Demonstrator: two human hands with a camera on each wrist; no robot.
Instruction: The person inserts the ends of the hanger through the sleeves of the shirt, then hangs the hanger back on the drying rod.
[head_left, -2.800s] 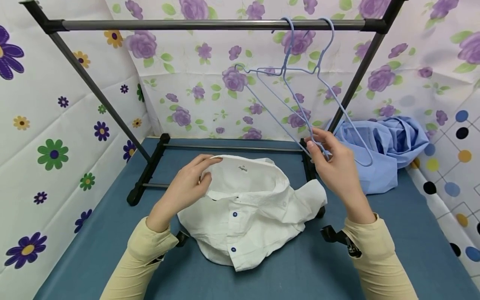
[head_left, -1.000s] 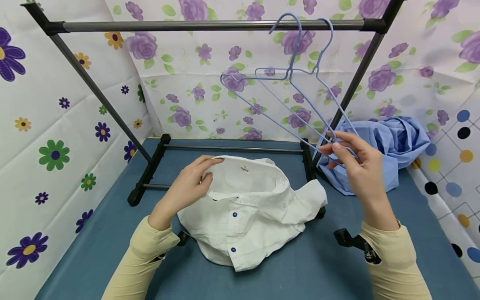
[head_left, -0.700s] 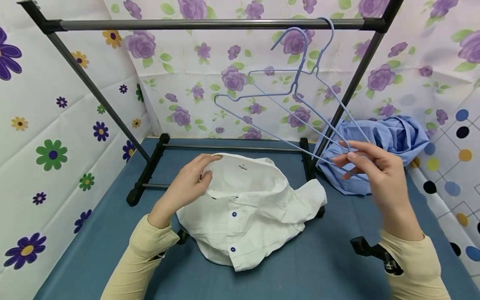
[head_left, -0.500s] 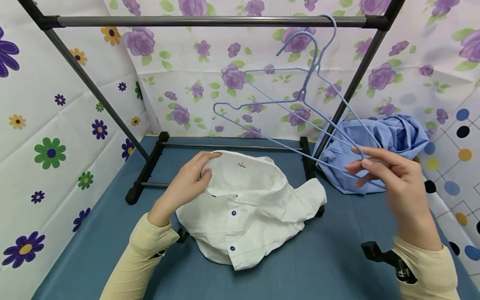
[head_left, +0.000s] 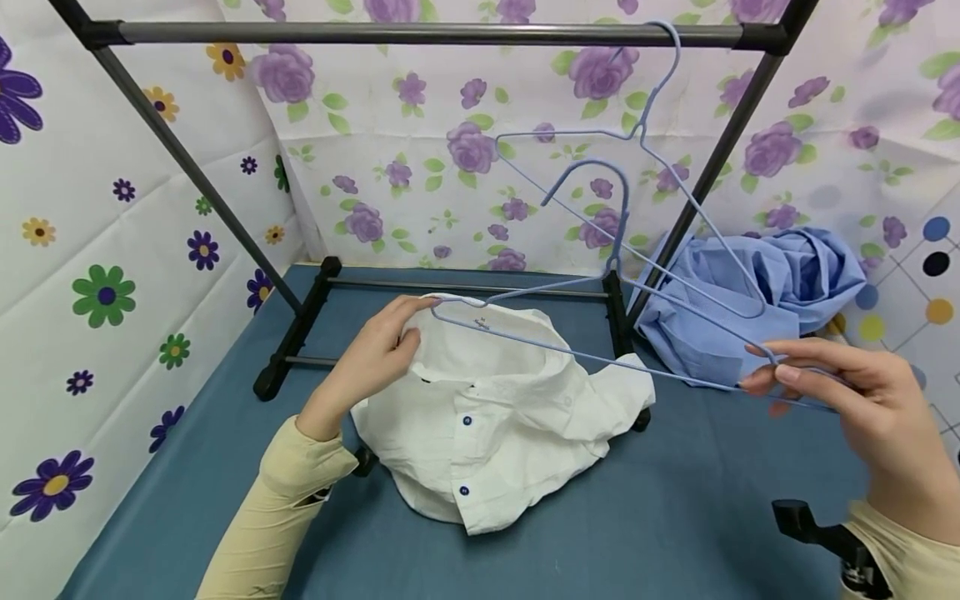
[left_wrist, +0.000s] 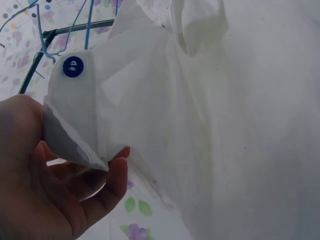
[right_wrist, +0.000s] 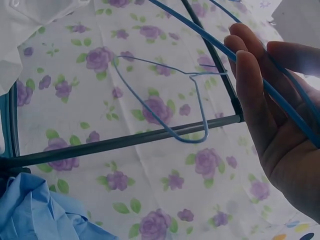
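Observation:
A white shirt (head_left: 517,450) with dark blue buttons lies bunched on the blue table, its collar opening facing up. At the left of that collar, my left hand (head_left: 367,362) pinches the edge between thumb and fingers; the left wrist view shows the hand (left_wrist: 55,190) curled at the buttoned white cloth (left_wrist: 220,120). Off to the right, my right hand (head_left: 873,408) grips the lower right corner of a blue wire hanger (head_left: 625,208). The hanger's far shoulder stretches across the collar opening, close to my left fingertips. Its wire (right_wrist: 200,32) passes between thumb and fingers in the right wrist view.
A black rack's top rail (head_left: 420,33) spans the back, with a second blue hanger (head_left: 643,125) hooked on it at right. Behind the rack's right foot lies a crumpled blue garment (head_left: 750,279). Flowered sheets (head_left: 135,367) surround the blue table (head_left: 637,533).
The right hand has lifted the nearer hanger off the rail and brought it right, down and closer, lowering it over the shirt collar. The left hand has kept its hold on the collar.

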